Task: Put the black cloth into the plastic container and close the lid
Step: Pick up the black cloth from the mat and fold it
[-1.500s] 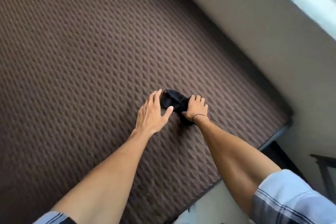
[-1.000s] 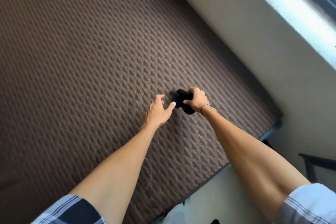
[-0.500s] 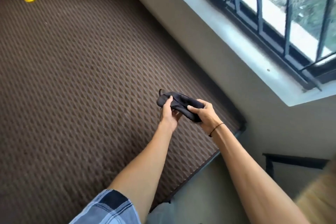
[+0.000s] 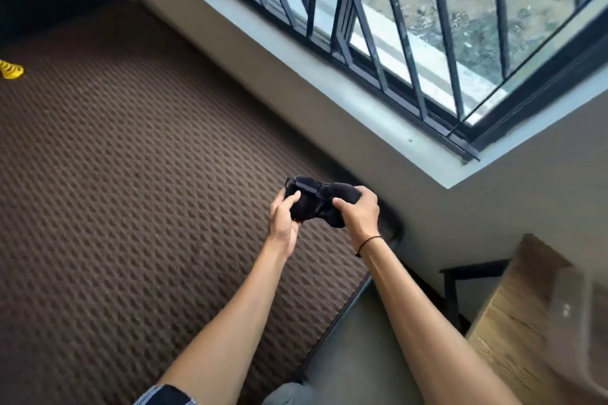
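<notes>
The black cloth [image 4: 317,202] is bunched into a small bundle and held in the air above the brown patterned mat [image 4: 131,207]. My left hand [image 4: 283,219] grips its left end, thumb on top. My right hand [image 4: 360,210] grips its right end; a thin black band circles that wrist. At the right edge, blurred, a clear plastic container [image 4: 582,322] sits on a wooden table [image 4: 513,339]. I cannot tell how its lid stands.
A grey wall [image 4: 296,102] and a barred window [image 4: 411,20] rise behind the mat. A yellow object [image 4: 10,69] lies at the mat's far left. A dark metal frame [image 4: 457,286] stands between the wall and the wooden table.
Both hands have lifted the cloth off the mat and bunched it tighter. The view has swung up and to the right, bringing the window, table and container into sight.
</notes>
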